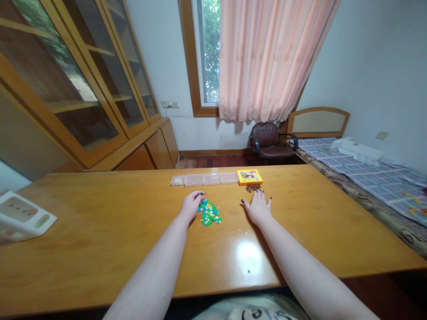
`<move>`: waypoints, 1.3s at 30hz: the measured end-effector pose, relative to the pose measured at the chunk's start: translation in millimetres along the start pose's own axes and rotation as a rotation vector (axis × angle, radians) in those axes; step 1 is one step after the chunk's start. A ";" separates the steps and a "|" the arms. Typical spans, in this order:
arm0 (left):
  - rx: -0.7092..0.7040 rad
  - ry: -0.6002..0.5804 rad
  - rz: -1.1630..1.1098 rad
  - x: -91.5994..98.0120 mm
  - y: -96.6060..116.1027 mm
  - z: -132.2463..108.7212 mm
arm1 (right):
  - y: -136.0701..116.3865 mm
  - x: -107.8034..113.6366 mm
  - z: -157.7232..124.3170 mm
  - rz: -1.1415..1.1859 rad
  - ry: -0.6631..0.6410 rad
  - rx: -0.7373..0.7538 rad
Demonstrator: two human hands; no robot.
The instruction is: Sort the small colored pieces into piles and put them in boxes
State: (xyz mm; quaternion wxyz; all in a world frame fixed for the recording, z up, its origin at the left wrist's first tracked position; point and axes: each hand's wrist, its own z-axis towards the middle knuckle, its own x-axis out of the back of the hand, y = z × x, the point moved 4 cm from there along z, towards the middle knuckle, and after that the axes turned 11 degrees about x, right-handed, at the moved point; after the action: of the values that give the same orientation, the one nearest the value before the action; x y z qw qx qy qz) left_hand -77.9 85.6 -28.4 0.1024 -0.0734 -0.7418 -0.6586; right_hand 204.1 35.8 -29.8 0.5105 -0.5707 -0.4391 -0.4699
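Observation:
A small heap of green, blue and yellow toy bricks (210, 213) lies on the wooden table (100, 231). My left hand (191, 205) rests just left of the heap, fingers curled, fingertips touching its upper edge. My right hand (258, 208) lies flat on the table to the right of the heap, fingers spread, holding nothing. Beyond that hand sits a little pile of brown pieces (252, 188). Behind it lies a yellow box (249, 177), next to a row of clear plastic compartments (204, 179).
A white printed box (23, 218) sits at the table's left edge. A glass-fronted wooden cabinet (83, 89) stands on the left. A brown office chair (270, 141) stands under the curtained window, and a bed (373, 178) runs along the right.

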 end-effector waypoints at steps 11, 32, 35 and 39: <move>-0.005 0.014 -0.006 0.8 -2.1 3.7 | -18.1 -1.6 3.7 0.051 0.000 0.174; -0.009 0.024 0.034 0.4 -3.8 5.1 | 0.1 0.9 12.5 0.027 0.001 0.050; -0.066 0.024 0.150 3.7 2.1 0.3 | -2.5 4.2 9.0 0.023 0.037 0.028; -0.135 -0.050 0.594 4.2 1.9 -14.2 | -20.6 6.4 -9.0 0.055 0.026 0.242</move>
State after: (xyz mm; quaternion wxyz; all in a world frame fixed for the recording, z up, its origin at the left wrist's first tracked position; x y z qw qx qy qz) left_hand -80.7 71.7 -24.0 0.2673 -0.3099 -0.6448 -0.6456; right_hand 184.2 28.9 -19.6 0.5940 -0.5107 -0.4699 -0.4067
